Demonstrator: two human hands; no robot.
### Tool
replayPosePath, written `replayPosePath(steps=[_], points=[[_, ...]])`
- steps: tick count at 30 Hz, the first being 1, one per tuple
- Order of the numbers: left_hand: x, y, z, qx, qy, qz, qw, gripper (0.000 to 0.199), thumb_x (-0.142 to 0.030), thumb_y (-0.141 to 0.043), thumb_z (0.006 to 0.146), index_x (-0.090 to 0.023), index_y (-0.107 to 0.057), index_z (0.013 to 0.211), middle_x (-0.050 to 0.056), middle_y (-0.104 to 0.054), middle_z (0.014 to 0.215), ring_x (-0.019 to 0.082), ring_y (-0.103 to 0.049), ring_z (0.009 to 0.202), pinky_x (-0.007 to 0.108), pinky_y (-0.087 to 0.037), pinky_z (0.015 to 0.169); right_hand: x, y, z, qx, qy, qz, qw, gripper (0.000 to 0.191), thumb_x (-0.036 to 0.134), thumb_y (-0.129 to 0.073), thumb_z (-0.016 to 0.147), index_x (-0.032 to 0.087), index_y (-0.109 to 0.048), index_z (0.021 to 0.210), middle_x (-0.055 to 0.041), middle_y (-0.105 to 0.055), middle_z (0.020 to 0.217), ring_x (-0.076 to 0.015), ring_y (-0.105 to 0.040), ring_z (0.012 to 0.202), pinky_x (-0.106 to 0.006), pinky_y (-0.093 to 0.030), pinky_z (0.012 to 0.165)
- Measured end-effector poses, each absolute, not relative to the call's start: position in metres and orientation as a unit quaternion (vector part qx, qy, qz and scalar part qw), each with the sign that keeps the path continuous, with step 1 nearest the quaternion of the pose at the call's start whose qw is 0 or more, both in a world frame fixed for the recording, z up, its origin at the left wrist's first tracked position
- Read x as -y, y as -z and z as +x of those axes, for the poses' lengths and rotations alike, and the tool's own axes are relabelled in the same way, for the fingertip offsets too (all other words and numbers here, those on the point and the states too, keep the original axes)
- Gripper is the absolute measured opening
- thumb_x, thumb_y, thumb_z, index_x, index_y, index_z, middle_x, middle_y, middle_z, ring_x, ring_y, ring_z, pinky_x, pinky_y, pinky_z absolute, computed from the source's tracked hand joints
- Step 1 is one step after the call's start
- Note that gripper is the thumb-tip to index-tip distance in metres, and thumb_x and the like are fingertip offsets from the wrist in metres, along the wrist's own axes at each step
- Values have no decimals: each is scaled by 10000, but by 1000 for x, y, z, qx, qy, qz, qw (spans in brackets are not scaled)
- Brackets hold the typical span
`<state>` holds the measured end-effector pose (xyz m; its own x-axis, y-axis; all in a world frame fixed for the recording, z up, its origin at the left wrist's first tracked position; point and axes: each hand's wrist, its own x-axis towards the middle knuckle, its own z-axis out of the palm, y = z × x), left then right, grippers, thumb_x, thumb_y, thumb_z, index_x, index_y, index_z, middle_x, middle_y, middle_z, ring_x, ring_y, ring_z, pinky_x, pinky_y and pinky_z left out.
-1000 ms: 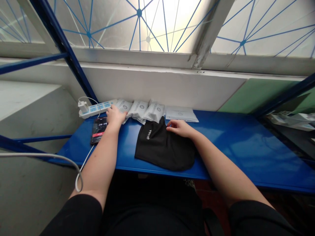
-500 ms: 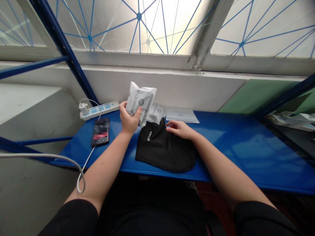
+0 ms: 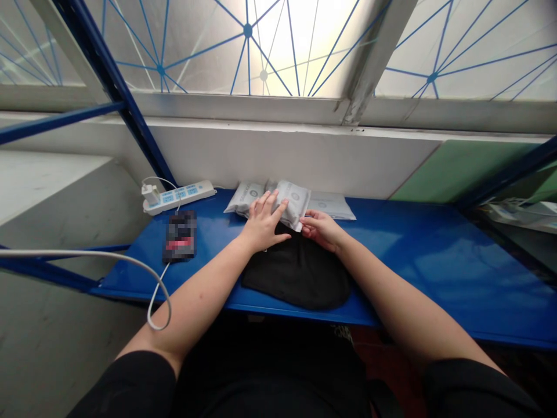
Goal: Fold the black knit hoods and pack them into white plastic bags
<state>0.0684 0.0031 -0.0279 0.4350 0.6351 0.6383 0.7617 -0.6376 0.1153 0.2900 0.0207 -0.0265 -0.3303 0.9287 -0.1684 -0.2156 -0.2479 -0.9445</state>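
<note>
My left hand (image 3: pixel 264 225) is open, fingers spread over two plump white printed plastic pouches. One pouch (image 3: pixel 244 198) lies to the left, partly behind the fingers; the other pouch (image 3: pixel 296 200) is right of them, tilted toward me. My right hand (image 3: pixel 322 230) pinches the near right corner of this second pouch between thumb and fingers. Under both hands a black cloth piece (image 3: pixel 300 273) lies flat near the table's front edge, its white lettering almost covered by my left hand. A flatter white pouch (image 3: pixel 333 204) rests behind my right hand.
A phone (image 3: pixel 179 237) on a white cable lies at the left of the blue table (image 3: pixel 418 261). Behind it is a power strip (image 3: pixel 180 196) with a charger plugged in. Blue metal posts (image 3: pixel 130 113) rise at the sides, and a wall with windows stands behind.
My left hand has brought its pouch down from the air onto the table and opened its grip. My right hand now holds a pouch corner.
</note>
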Motion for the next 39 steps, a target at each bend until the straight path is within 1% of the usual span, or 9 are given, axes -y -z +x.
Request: replayPosePath(steps=[4,6,10,14,17,19,25,34,39], points=[[-6,26,73,361,347,-854,143,454,-295,-683,896,-219,-620,1339,173,-532,1482,349,-409,1444,545,-337,1163,-17,22,287,468,-679,-369,429,442,371,-895,652,184,-614,938,57,-571,644,-55,-472,491,-199,-433,493],[-8,27,75,351,360,-852,148,337,-221,-564,957,-220,-663,1279,142,-618,1399,312,-473,1408,515,-391,1141,-17,22,286,488,-667,-365,429,454,416,-881,670,187,-622,965,51,-575,657,-67,-494,508,-212,-445,509],[-7,27,76,352,382,-839,164,335,-164,-487,970,-194,-696,1230,129,-689,1298,306,-548,1344,505,-440,1104,-20,31,285,570,-569,-378,457,525,506,-783,763,194,-593,1141,4,-626,746,-135,-595,607,-271,-506,577],[-4,25,75,360,402,-826,162,343,-162,-473,973,-184,-697,1231,137,-703,1269,297,-582,1305,495,-464,1074,-17,36,287,707,-327,-388,493,586,445,-695,850,239,-504,1364,-73,-624,1070,-137,-585,667,-324,-546,643],[-1,23,75,356,416,-822,155,333,-178,-477,979,-191,-690,1235,137,-711,1248,291,-602,1279,490,-478,1052,-10,32,289,790,-161,-354,475,364,363,-654,896,269,-634,1247,-84,-583,1088,-158,-581,727,-363,-562,718],[0,22,76,346,420,-825,153,307,-198,-487,986,-187,-687,1218,130,-719,1232,281,-620,1254,477,-482,1048,-7,29,290,809,-106,-325,478,220,325,-594,942,270,-698,1127,-93,-571,1054,-187,-603,801,-382,-569,756],[3,21,79,317,414,-841,147,236,-218,-484,1005,-210,-692,1116,95,-724,1231,237,-639,1239,449,-446,1111,-4,29,293,838,-83,-310,442,209,344,-552,975,289,-709,1101,-112,-622,1113,-248,-632,1002,-436,-573,887],[5,23,82,296,410,-849,152,262,-161,-452,991,-200,-707,1040,116,-709,1269,243,-608,1288,474,-438,1140,-2,28,295,855,-69,-322,401,220,317,-534,985,284,-744,1040,-108,-653,1159,-209,-662,891,-359,-556,800],[3,22,80,309,450,-830,117,303,-131,-403,994,-209,-694,956,91,-738,1206,206,-625,1266,467,-429,1147,-16,22,307,828,-20,-401,392,263,328,-473,1005,248,-722,973,-105,-654,1168,-222,-650,934,-346,-535,796]])
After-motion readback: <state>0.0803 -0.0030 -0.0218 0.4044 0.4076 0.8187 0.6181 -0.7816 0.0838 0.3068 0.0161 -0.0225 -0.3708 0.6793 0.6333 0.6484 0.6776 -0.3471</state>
